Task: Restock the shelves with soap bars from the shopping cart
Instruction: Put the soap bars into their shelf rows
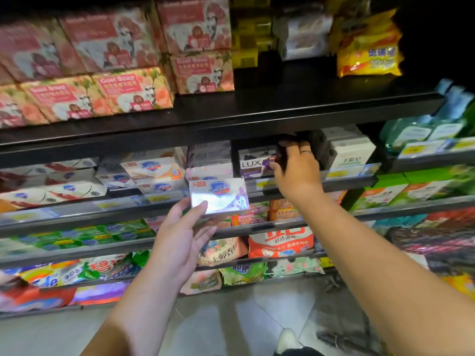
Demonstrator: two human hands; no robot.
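Note:
My left hand point(183, 235) holds a white Safeguard soap box point(218, 195) by its lower left corner, just in front of the second shelf's rail. My right hand point(295, 167) reaches into that shelf and grips the right end of a purple Lux soap box point(254, 163), thumb on its front face. More Safeguard boxes point(154, 173) are stacked to the left of the Lux box. The shopping cart shows only as a dark frame point(341, 337) at the bottom right.
Pink Goat Soap boxes point(133, 91) fill the top shelf point(282, 111); a yellow bag point(370, 47) lies at its right. White boxes point(352, 152) stand right of my right hand. Lower shelves hold detergent bags point(281, 242). A shoe point(288, 340) stands on the tiled floor.

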